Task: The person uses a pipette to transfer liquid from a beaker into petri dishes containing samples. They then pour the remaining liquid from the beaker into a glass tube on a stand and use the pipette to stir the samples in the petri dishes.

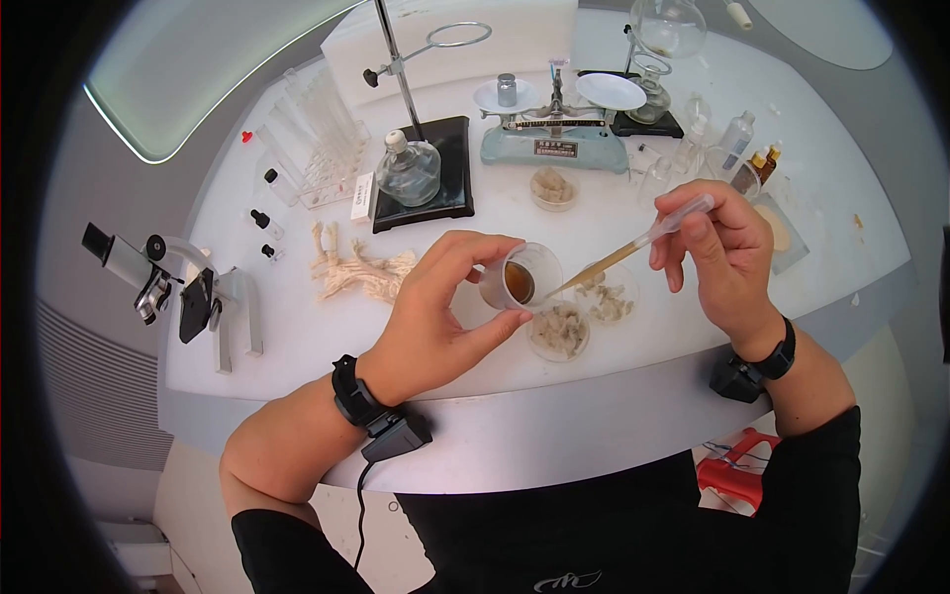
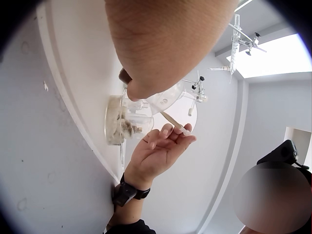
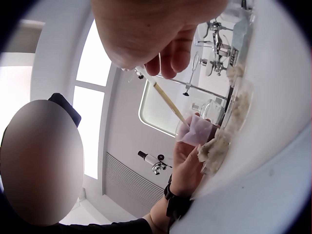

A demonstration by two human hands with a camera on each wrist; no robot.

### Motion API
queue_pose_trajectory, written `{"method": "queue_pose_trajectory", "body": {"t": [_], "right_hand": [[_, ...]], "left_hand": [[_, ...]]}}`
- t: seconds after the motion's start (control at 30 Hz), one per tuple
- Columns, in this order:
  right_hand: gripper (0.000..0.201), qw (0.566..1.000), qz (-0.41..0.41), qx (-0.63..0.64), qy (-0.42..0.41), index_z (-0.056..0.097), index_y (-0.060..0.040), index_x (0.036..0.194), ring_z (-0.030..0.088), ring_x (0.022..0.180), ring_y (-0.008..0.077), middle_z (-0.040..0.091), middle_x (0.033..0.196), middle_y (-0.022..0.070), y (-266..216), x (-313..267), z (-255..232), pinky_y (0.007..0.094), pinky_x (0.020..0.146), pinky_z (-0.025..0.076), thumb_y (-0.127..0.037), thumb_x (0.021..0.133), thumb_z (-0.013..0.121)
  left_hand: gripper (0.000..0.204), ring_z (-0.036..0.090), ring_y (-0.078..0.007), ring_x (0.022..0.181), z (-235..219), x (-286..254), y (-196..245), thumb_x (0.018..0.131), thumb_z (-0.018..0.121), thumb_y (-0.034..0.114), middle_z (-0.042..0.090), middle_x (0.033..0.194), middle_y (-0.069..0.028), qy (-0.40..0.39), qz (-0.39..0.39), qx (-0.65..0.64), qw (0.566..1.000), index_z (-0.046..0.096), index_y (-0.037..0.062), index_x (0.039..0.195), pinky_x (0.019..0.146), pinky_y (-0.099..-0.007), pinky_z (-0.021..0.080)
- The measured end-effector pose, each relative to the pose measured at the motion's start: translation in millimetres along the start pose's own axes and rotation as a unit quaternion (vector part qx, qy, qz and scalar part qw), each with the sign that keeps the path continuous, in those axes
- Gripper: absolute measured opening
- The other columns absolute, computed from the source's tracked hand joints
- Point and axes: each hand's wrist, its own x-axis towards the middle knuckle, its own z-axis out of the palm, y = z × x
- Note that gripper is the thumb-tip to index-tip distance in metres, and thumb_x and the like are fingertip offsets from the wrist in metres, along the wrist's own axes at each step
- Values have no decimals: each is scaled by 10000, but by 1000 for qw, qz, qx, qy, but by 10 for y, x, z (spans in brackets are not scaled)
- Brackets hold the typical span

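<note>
The left grip point(image 1: 445, 315) holds a cup point(image 1: 547, 265) of brown liquid point(image 1: 519, 281); the right grip point(image 1: 727, 252) pinches a pipette point(image 1: 612, 260) slanting leftward. Cup and pipette seem light: hold the probably flexible cup gently round its wall, the pipette near its top.

To my left, a monocular microscope point(image 1: 198, 305); beyond it, black-capped bottles point(image 1: 283, 188) and test tubes point(image 1: 317, 119) in a clear rack point(image 1: 348, 178). Ahead of me, a capped spirit lamp point(image 1: 409, 175) on the black base point(image 1: 451, 168) of a retort stand point(image 1: 400, 74); beside that, a balance point(image 1: 554, 148), metal weight point(image 1: 507, 90) on its left pan point(image 1: 485, 98). Amber bottles point(image 1: 766, 166) to my right
</note>
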Motion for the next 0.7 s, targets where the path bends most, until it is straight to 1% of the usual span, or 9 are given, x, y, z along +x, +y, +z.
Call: {"method": "queue_pose_trajectory", "body": {"t": [0.1, 0.17, 0.2, 0.27, 0.3, 0.37, 0.5, 0.57, 0.7], "right_hand": [[315, 1000, -6, -2, 4, 717, 46, 1313, 735, 812, 111, 772, 1037, 114, 6, 0, -2, 214, 563, 537, -241, 1195, 666], [310, 1000, -18, -4, 10, 710, 45, 1314, 736, 807, 113, 775, 1034, 117, 11, -1, -3, 215, 560, 534, -238, 1199, 658], [310, 1000, -17, -4, 10, 710, 45, 1314, 736, 807, 113, 775, 1034, 117, 12, -1, -5, 215, 560, 534, -238, 1199, 658], [307, 999, -39, -17, 22, 703, 38, 1314, 730, 793, 114, 777, 1028, 117, 16, 2, -13, 216, 553, 527, -243, 1205, 645], [307, 999, -39, -17, 22, 703, 38, 1314, 730, 793, 114, 777, 1028, 117, 20, 2, -13, 216, 553, 527, -243, 1205, 645], [315, 997, -53, -12, 51, 701, 28, 1312, 720, 774, 111, 776, 1015, 109, 29, 2, -13, 217, 545, 517, -263, 1212, 631], [336, 996, -50, -3, 79, 700, 19, 1312, 708, 755, 107, 775, 998, 97, 19, 10, -27, 223, 536, 511, -293, 1220, 614], [359, 995, -46, 3, 91, 699, 16, 1311, 703, 747, 104, 775, 990, 88, 11, 20, -28, 228, 529, 509, -319, 1226, 599], [365, 995, -34, 15, 94, 700, 15, 1305, 703, 743, 106, 775, 989, 84, 2, 29, -18, 231, 524, 508, -326, 1227, 597]], "left_hand": [[615, 677, -235, 1265, 0, -3, -6, 915, 952, 93, 690, 1398, -112, 0, 1, 4, 1000, 687, 59, 1468, 1039, -370, 562], [611, 686, -235, 1283, 3, -12, -24, 936, 941, 88, 681, 1421, -118, -1, -2, 5, 1000, 671, 46, 1483, 1081, -379, 564], [611, 686, -235, 1283, 10, -18, -33, 936, 941, 88, 681, 1421, -118, -1, -2, 5, 1000, 671, 46, 1483, 1081, -379, 564], [608, 692, -236, 1308, 25, -28, -49, 958, 923, 78, 668, 1449, -120, 3, -18, -7, 1000, 651, 30, 1499, 1131, -394, 559], [608, 692, -236, 1308, 26, -30, -52, 958, 923, 78, 668, 1449, -120, 3, -18, -8, 1000, 651, 30, 1499, 1131, -394, 559], [615, 689, -228, 1325, 24, -30, -59, 979, 905, 75, 653, 1484, -122, 2, -22, -12, 1000, 624, 24, 1524, 1162, -404, 551], [648, 682, -206, 1333, 32, -50, -57, 986, 901, 78, 663, 1483, -108, 10, -38, -20, 999, 592, 30, 1553, 1148, -395, 545], [684, 679, -191, 1328, 25, -52, -37, 1003, 888, 82, 675, 1467, -99, 3, -65, -32, 997, 542, 35, 1591, 1131, -384, 535], [691, 681, -187, 1313, 57, -73, -118, 1019, 875, 83, 686, 1440, -98, 17, -63, -37, 997, 513, 34, 1605, 1115, -377, 529]]}}
